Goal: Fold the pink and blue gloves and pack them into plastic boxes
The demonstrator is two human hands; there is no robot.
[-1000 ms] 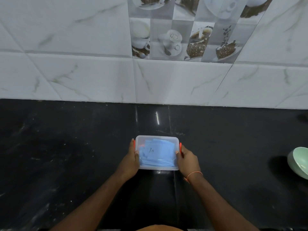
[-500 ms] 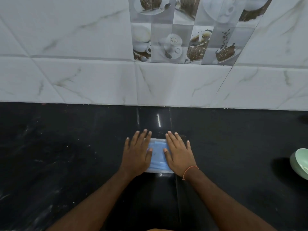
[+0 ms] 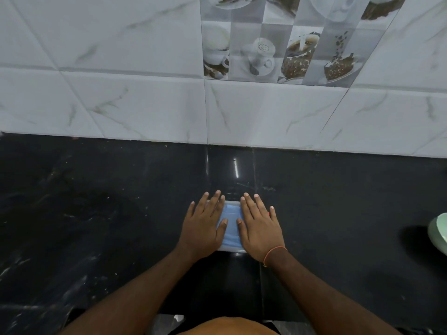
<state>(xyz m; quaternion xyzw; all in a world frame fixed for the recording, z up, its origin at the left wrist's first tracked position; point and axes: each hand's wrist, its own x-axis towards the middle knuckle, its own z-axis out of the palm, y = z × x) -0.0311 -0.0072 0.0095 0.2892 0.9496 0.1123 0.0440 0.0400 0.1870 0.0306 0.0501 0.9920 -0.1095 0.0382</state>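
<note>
A clear plastic box (image 3: 231, 249) with its lid on sits on the black counter, just in front of me. Blue gloves (image 3: 231, 228) show folded through the lid between my hands. My left hand (image 3: 204, 226) lies flat on the left half of the lid with fingers straight and spread. My right hand (image 3: 260, 226) lies flat on the right half, an orange thread round its wrist. Both palms cover most of the box. No pink gloves are in view.
The black stone counter (image 3: 96, 213) runs wide on both sides and ends at a white tiled wall (image 3: 145, 105) behind. A pale green bowl (image 3: 439, 234) sits at the far right edge, partly cut off.
A second ago both hands gripped the box by its short sides. They have since moved onto the lid and now lie flat on it; the box has barely shifted.
</note>
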